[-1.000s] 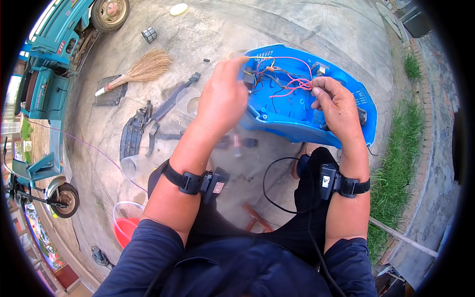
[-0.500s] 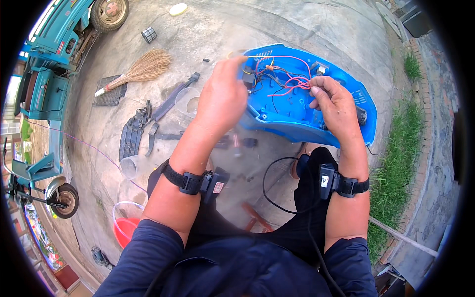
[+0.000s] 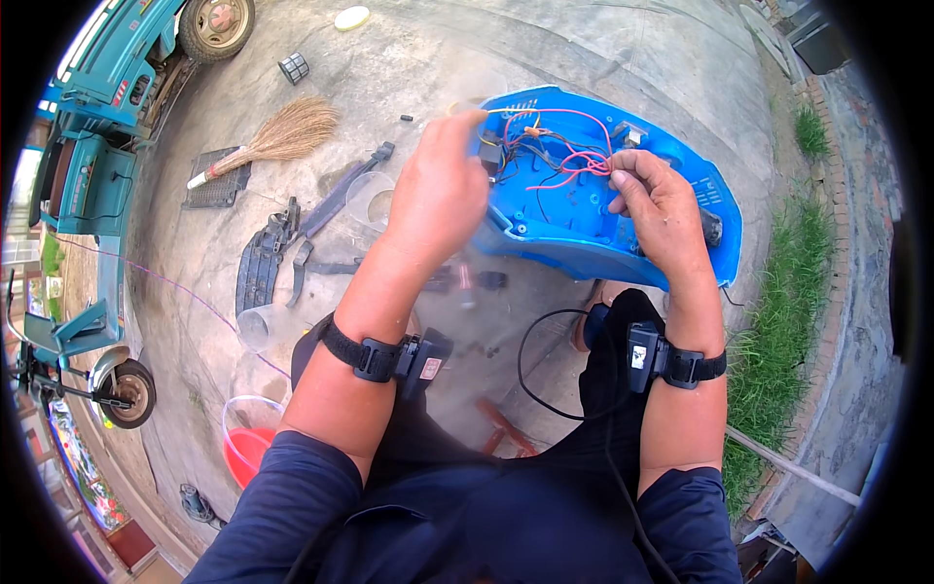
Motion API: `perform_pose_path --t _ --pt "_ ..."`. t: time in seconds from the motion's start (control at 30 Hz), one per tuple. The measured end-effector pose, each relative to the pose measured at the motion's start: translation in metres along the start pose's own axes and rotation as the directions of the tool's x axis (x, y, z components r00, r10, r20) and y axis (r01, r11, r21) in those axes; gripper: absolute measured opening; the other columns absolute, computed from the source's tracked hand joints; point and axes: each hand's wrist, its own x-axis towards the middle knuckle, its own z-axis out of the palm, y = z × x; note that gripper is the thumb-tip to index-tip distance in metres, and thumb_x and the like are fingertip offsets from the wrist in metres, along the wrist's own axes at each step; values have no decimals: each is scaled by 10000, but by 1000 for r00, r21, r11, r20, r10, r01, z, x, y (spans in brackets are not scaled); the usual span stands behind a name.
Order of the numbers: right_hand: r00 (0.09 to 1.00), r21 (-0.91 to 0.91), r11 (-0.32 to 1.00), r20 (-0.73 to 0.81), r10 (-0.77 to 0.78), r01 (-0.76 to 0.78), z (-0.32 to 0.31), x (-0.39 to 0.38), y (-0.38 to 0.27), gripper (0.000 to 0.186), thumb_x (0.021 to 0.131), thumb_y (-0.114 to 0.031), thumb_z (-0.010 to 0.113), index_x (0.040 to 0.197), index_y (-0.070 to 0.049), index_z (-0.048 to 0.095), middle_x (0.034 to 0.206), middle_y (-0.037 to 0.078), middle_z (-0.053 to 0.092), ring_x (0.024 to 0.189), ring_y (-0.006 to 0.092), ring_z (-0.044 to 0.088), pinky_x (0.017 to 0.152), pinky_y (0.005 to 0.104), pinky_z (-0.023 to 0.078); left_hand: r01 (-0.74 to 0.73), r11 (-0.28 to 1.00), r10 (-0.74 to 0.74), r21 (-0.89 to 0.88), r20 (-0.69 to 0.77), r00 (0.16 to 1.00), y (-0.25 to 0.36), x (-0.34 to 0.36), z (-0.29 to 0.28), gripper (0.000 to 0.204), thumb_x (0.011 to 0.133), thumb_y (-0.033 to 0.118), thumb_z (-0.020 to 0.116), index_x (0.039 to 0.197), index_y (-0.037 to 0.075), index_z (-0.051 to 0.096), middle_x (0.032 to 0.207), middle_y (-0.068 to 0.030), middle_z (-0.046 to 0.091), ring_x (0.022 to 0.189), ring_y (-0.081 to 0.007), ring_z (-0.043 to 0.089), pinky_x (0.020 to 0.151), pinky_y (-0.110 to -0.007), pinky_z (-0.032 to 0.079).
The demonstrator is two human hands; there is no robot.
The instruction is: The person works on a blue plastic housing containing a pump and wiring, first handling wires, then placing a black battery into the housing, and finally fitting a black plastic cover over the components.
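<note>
A blue plastic housing with an angular outline lies open, with vents, black fittings and tangled wires inside. My right hand is closed, thumb and fingers pinching a bundle of looped red wires over the housing. My left hand is curled at the housing's left end, its fingertips at a thin yellow wire; they are partly hidden and blurred. Both forearms wear black strapped devices.
On the concrete lie a straw broom, black plastic parts, clear cylinders and a small cage. A red bucket is lower left. A teal three-wheeler stands left; grass borders the right.
My right hand and the red loops have shifted very slightly left. Otherwise the scene looks the same.
</note>
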Motion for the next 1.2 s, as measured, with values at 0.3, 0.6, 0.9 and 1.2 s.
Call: perform_pose_path --t 0.3,0.6,0.9,1.2 --pt "1000 -12 1000 15 6 -6 0 1 2 159 1016 -71 652 1143 -4 721 993 76 728 757 139 692 706 302 572 40 998 -41 -54 -14 999 -3 1 4 496 899 15 548 1393 51 572 1324 -273 617 1203 -475 614 1025 -522 505" --pt "1000 -19 1000 7 10 -10 2 0 3 152 1015 -71 654 1133 -11 728 987 72 729 757 138 697 703 300 570 33 999 -33 -2 -19 999 -3 1 4 467 950 29 558 1418 36 572 1340 -230 658 1177 -357 710 977 -435 559" --pt "1000 -24 1000 5 6 -6 3 1 5 168 1006 -61 659 1149 -17 736 1010 80 743 770 146 714 711 298 572 41 999 -41 -6 -9 999 -1 1 2 477 956 26 561 1432 24 552 1346 -238 655 1175 -358 712 989 -438 553" --pt "1000 -11 1000 -8 -4 4 6 2 2 166 993 -57 675 1142 -19 737 994 81 756 773 148 716 722 301 576 44 999 -44 -10 0 999 -1 2 1 476 961 28 561 1437 22 549 1360 -238 646 1180 -361 708 997 -436 549"
